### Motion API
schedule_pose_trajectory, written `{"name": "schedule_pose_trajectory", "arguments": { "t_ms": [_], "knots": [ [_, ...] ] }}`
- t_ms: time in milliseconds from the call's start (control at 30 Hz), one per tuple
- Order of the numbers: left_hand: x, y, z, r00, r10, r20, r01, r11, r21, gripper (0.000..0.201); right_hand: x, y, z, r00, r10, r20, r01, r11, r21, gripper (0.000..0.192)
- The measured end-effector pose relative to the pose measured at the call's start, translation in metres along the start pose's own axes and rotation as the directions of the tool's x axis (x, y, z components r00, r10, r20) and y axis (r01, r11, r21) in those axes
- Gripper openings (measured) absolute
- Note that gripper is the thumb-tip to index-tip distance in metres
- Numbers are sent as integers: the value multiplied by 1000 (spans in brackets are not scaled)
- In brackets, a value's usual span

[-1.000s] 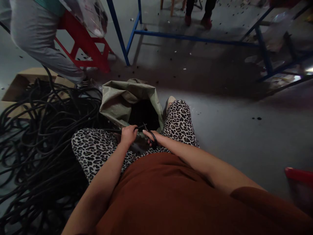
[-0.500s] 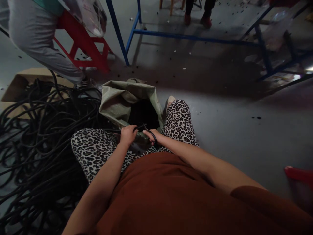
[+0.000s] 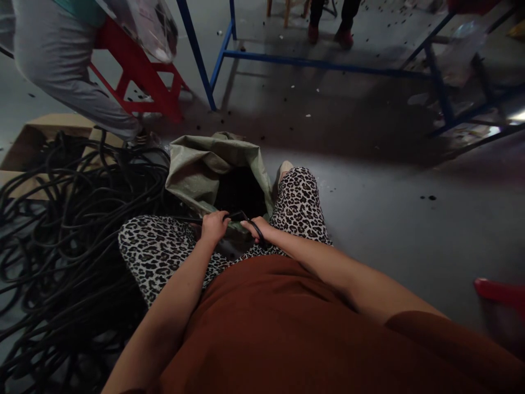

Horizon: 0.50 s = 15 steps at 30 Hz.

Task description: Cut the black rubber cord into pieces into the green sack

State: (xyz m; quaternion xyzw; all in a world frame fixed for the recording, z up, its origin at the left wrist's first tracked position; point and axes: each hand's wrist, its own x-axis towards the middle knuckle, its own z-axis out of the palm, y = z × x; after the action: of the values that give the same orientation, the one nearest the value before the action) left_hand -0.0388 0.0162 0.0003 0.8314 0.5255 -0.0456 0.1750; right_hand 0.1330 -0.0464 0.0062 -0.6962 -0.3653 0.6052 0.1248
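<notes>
My left hand (image 3: 214, 225) is closed round a black rubber strip (image 3: 186, 219), which runs in from the left across my thigh and pokes out past my thumb. Scissors with black handles (image 3: 261, 236) sit in my right hand (image 3: 262, 229), their blades by the strip's free end. Just beyond both hands, an open green woven sack (image 3: 184, 167) stands between my knees, with dark pieces (image 3: 241, 189) inside that I cannot make out singly. A large tangled heap of black strip (image 3: 82, 246) lies at my left.
A cardboard box (image 3: 24, 139) holding more black strip stands at the far left. Near it a person in grey trousers (image 3: 61, 71) sits on a red stool (image 3: 143, 71). A blue metal frame (image 3: 320, 63) crosses the far side. Another red stool (image 3: 498, 290) is at right.
The scissor blades have shifted slightly at the strip's end, and the strip past my left thumb looks a little longer. Both hands stay nearly in place.
</notes>
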Motion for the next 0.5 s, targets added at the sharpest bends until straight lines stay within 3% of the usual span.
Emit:
{"name": "schedule_pose_trajectory", "arguments": {
  "t_ms": [167, 333, 500],
  "knots": [
    [1, -1, 1, 1000, -16, -12, 16, 1000, -2, 30, -2, -2, -2, 1000, 15, 18, -16, 999, 48, 44],
    [2, -1, -2, 996, -49, -74, 49, 999, -10, 32, -4, -2, 2, 988, 78, 134, -101, 980, 172, 51],
    [2, 0, -4, 994, -57, -94, 55, 998, -27, 32, -3, -3, 4, 978, 52, 204, -88, 981, 175, 56]
  ]
}}
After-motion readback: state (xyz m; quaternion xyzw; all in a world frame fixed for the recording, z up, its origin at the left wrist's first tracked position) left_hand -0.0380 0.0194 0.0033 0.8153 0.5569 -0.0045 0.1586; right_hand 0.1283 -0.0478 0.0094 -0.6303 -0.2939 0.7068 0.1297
